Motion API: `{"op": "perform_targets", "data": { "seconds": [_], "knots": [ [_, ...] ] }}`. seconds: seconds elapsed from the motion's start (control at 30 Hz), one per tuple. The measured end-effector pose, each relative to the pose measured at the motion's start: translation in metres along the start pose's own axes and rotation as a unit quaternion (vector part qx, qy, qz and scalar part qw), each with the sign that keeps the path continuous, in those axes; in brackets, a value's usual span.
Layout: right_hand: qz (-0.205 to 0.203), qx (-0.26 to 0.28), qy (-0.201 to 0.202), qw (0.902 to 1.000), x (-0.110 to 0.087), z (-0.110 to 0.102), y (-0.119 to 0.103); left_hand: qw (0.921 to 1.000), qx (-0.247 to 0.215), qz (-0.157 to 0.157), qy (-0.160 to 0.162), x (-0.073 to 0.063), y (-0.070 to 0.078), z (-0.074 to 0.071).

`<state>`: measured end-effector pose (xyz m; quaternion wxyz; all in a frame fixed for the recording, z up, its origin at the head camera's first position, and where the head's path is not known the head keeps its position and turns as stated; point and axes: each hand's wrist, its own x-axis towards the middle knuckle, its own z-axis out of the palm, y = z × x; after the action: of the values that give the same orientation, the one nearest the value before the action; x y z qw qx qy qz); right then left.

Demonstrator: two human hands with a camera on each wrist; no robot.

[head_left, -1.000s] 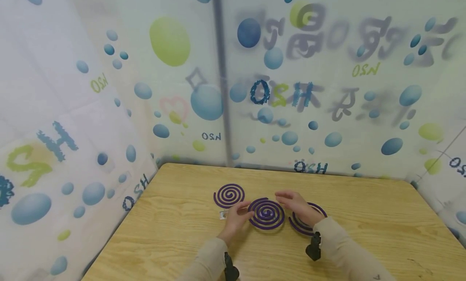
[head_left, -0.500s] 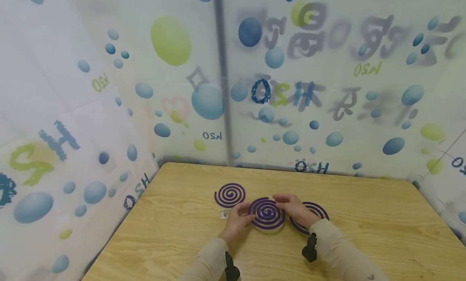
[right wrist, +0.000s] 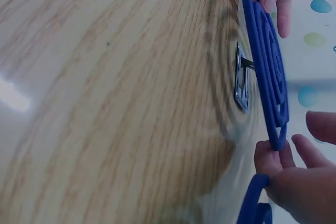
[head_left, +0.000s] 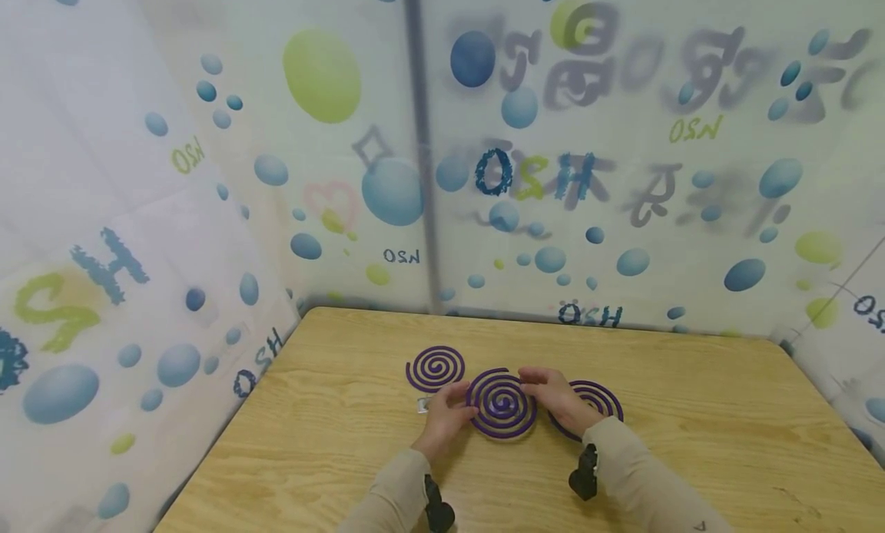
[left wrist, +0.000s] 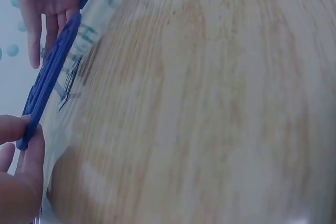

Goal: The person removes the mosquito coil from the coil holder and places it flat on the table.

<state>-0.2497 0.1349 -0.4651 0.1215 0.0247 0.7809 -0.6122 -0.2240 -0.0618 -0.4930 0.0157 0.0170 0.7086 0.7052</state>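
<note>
A purple mosquito coil is between my two hands, above the table on a small metal stand. My left hand pinches its left rim between thumb and fingers, plain in the left wrist view. My right hand touches the opposite rim with its fingertips; in the right wrist view its thumb stands away from the coil. Under my right hand a second coil is partly hidden. To the back left is a third coil, with a small metal stand showing at its near side.
The wooden table runs back to a printed curtain with bubbles and lettering. Another curtain panel hangs along the left side. A dark wrist device sits on my right sleeve, and a similar one on the left.
My right hand has moved left from beside the middle coil to touch its rim. That coil has tilted slightly and shifted a little left. My left hand keeps its hold.
</note>
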Motion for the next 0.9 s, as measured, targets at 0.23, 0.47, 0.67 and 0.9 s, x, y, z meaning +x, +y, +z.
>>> {"op": "perform_targets", "data": {
  "seconds": [0.23,0.47,0.67,0.9],
  "knots": [
    [0.001,-0.024,0.001,0.9997,0.0030,0.0012,0.0008,0.9999,0.010,-0.009,0.005,0.0002,0.0010,-0.0032],
    [-0.035,-0.096,-0.020,0.9946,0.0033,0.0017,-0.0009,0.9997,0.021,-0.004,0.010,0.0019,0.0016,-0.0073],
    [-0.045,-0.113,-0.043,0.9917,0.0039,0.0005,-0.0002,0.9991,0.039,-0.014,0.010,0.0027,0.0024,-0.0085],
    [-0.056,-0.143,-0.043,0.9872,0.0052,0.0014,0.0001,0.9979,0.040,-0.049,0.012,0.0027,0.0018,-0.0098]
  ]
}}
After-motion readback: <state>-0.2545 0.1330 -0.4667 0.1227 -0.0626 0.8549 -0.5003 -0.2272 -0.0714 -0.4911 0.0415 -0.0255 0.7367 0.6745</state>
